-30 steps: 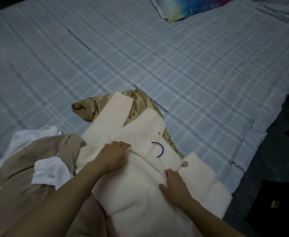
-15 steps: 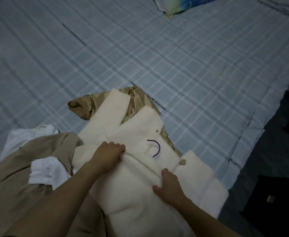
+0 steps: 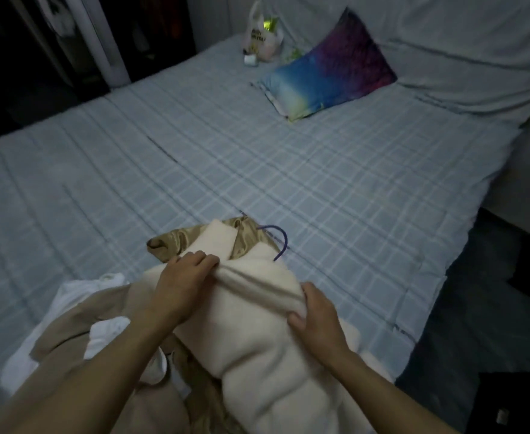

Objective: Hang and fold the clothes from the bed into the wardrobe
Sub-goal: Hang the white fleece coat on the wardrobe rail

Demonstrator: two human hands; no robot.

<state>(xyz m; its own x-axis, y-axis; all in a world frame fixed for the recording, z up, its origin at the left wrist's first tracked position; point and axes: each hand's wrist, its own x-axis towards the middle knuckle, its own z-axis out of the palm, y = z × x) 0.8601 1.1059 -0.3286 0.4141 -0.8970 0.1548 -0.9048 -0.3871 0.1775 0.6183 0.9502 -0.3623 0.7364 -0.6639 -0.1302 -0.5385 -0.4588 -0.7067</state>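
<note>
A cream fleece coat (image 3: 257,339) with a gold satin lining (image 3: 176,242) lies on the near part of the bed (image 3: 335,189). A purple hanger hook (image 3: 277,241) sticks out at its collar. My left hand (image 3: 184,285) grips a bunched fold of the cream coat near the collar. My right hand (image 3: 317,314) grips the same raised fold at its right end. To the left of the coat lie a tan garment (image 3: 79,336) and a white garment (image 3: 107,336) in a heap.
A blue and purple pillow (image 3: 329,76) and a plastic bag (image 3: 262,36) sit at the far end of the bed. The dark wardrobe opening (image 3: 54,42) with a white post is at the far left. Dark floor runs along the bed's right side.
Both hands went from pressing flat on the coat to gripping a gathered fold of it. The hanger hook now pokes out past the collar. The view has tilted up.
</note>
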